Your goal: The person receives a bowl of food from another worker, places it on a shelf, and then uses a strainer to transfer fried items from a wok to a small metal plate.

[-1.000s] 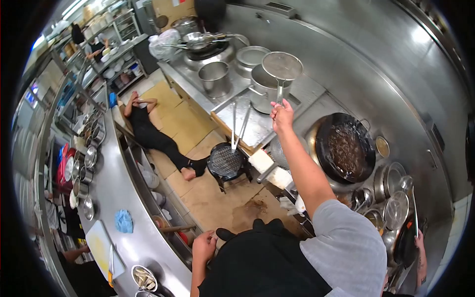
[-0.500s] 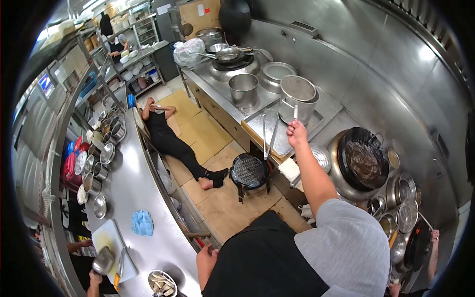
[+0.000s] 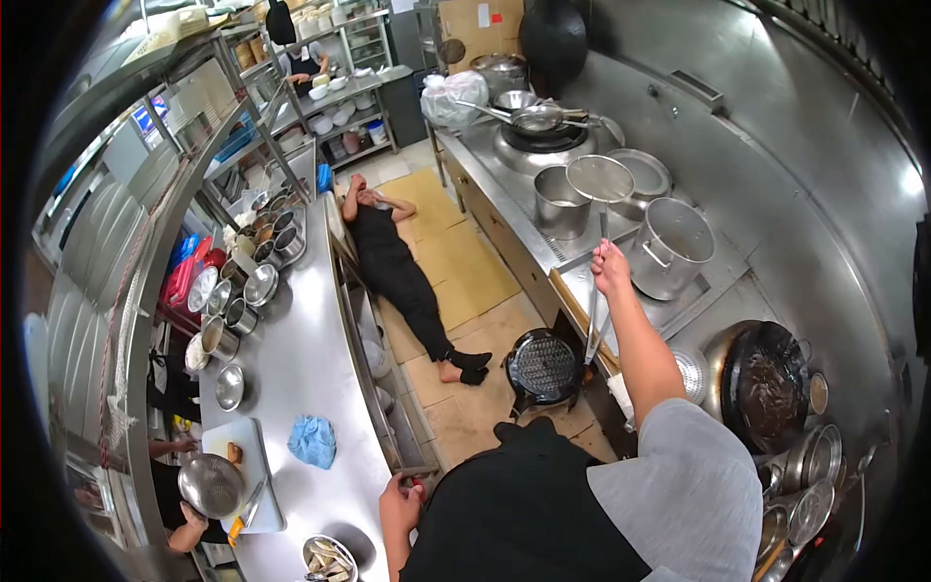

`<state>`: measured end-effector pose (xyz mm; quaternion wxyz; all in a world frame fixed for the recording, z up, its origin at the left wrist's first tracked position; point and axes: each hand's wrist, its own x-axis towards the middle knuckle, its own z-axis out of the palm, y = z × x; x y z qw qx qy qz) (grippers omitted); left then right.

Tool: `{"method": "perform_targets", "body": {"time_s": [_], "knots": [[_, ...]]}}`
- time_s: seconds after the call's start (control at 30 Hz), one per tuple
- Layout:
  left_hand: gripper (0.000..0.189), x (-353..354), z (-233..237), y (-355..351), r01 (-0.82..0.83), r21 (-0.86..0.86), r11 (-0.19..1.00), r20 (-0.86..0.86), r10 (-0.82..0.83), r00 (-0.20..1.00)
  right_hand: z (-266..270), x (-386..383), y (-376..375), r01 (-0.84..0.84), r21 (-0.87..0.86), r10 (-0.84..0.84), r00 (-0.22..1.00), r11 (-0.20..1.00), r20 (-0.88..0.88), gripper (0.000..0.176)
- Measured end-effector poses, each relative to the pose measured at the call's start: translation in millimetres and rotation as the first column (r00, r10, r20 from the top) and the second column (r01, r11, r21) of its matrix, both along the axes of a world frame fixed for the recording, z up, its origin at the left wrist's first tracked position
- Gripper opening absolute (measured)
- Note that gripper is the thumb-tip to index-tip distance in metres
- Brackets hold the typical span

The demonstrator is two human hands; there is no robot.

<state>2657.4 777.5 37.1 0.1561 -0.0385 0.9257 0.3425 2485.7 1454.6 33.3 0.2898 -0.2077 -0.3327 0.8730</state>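
While the right hand (image 3: 611, 267) is reaching out over the stove line, its fingers are gripping the thin handle of a strainer (image 3: 599, 179). The strainer's round mesh head is hanging above a small pot (image 3: 561, 201), just beside a big pot (image 3: 671, 247). The left hand (image 3: 400, 502) is resting low at the edge of the steel counter (image 3: 301, 359) with its fingers curled; I cannot tell whether it is gripping anything. A dark wok (image 3: 766, 386) is sitting nearby.
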Motion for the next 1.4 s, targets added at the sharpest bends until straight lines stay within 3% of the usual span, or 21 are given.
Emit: {"method": "perform_targets", "body": {"time_s": [0.27,0.37,0.4,0.5,0.6,0.7,0.8,0.83,0.87,0.9,0.93,0.97,1.0,1.03,1.07,1.13,1.17,1.23,1.3,1.33,1.4], "knots": [[0.06,-14,15,63,-0.103,0.042,0.994,0.112,0.097,0.989,-88,-62,51,-0.074,-0.001,0.073,0.977,0.997,0.198,0.05],[0.059,-1,-9,58,-0.163,-0.029,0.986,0.088,0.165,0.982,-146,-58,79,-0.179,-0.088,0.176,0.984,0.98,-0.036,0.056],[0.057,11,-15,58,-0.163,-0.056,0.985,0.06,0.166,0.984,-145,-49,61,-0.228,-0.097,0.229,0.973,0.969,0.001,0.056],[0.054,26,-10,69,-0.235,-0.128,0.964,0.064,0.244,0.968,-104,-14,-21,-0.411,-0.346,0.377,0.911,0.843,-0.165,0.065],[0.051,41,-2,81,-0.304,-0.125,0.944,0.124,0.319,0.939,-106,10,-117,-0.763,-0.445,0.785,0.59,0.468,-0.187,0.08],[0.049,50,11,93,-0.384,-0.035,0.923,0.131,0.385,0.914,-118,21,-218,-0.863,-0.501,0.98,0.147,0.062,-0.133,0.077],[0.047,70,-8,95,-0.478,-0.007,0.879,0.091,0.476,0.875,-110,15,-307,-0.874,-0.369,0.943,-0.33,-0.317,-0.029,0.066],[0.045,78,-13,92,-0.484,-0.005,0.875,0.047,0.483,0.874,-103,10,-332,-0.856,-0.368,0.924,-0.381,-0.363,-0.026,0.066],[0.045,87,-17,89,-0.524,-0.004,0.852,0.045,0.524,0.851,-90,4,-358,-0.839,-0.13,0.791,-0.542,-0.528,0.284,0.066],[0.043,95,-20,86,-0.596,0.029,0.803,0.036,0.595,0.803,-76,0,-382,-0.706,0.067,0.599,-0.542,-0.705,0.59,0.066],[0.041,105,-24,80,-0.656,0.063,0.752,0.027,0.656,0.754,-64,0,-401,-0.682,0.071,0.58,-0.558,-0.728,0.593,0.066],[0.041,115,-32,70,-0.677,0.071,0.733,0.023,0.677,0.735,-52,0,-417,-0.447,0.322,0.496,-0.357,-0.835,0.791,0.067],[0.036,125,-42,59,-0.778,0.202,0.595,0.023,0.791,0.611,-45,1,-430,-0.115,0.456,0.466,-0.081,-0.883,0.881,0.068],[0.03,133,-53,48,-0.838,0.329,0.435,0.042,0.88,0.473,-57,-3,-438,-0.035,0.507,0.507,0.014,-0.861,0.862,0.068],[0.03,141,-55,32,-0.843,0.339,0.418,0.039,0.889,0.457,-58,-1,-446,-0.012,0.505,0.505,0.014,-0.863,0.863,0.068],[0.027,160,-61,-9,-0.713,0.689,-0.134,0.352,0.921,0.166,-58,11,-459,-0.119,0.476,0.468,0.095,-0.871,0.879,0.064],[0.027,167,-69,-31,-0.704,0.697,-0.136,0.348,0.922,0.167,-55,21,-464,-0.15,0.477,0.469,0.089,-0.866,0.879,0.062],[0.024,178,-83,-78,-0.566,0.74,-0.362,0.383,0.92,-0.087,-69,42,-466,-0.233,0.445,0.449,0.036,-0.865,0.893,0.062],[0.029,180,-80,-123,-0.526,0.737,-0.424,0.394,0.902,-0.175,-86,65,-463,-0.329,0.41,0.445,-0.035,-0.851,0.895,0.062],[0.03,178,-79,-140,-0.471,0.756,-0.456,0.409,0.889,-0.204,-93,76,-461,-0.357,0.409,0.445,-0.021,-0.84,0.895,0.062],[0.038,174,-75,-169,-0.478,0.765,-0.432,0.431,0.894,-0.118,-107,98,-452,-0.256,0.386,0.421,-0.098,-0.886,0.902,0.062]]}}
